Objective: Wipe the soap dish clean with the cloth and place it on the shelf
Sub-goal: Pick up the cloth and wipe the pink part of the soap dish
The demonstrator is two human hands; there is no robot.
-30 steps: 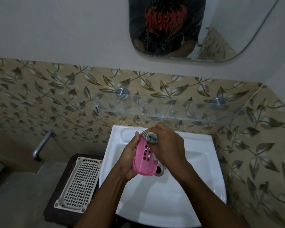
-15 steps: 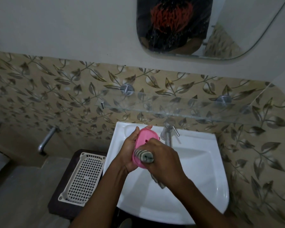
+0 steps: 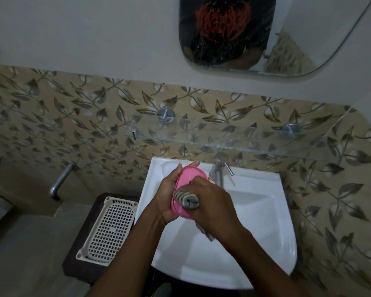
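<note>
Pink soap dish [image 3: 187,179] held over the sink's [image 3: 255,232] back-left corner, long axis pointing toward the glass shelf [image 3: 244,138]. The left hand [image 3: 169,198] curls round it, while the right hand [image 3: 212,204] grips a striped cloth [image 3: 187,199] pressed against it.

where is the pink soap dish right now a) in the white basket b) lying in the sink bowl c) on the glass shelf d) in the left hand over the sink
d: the left hand grips the soap dish above the sink, the right hand pressing the cloth on it.
</note>
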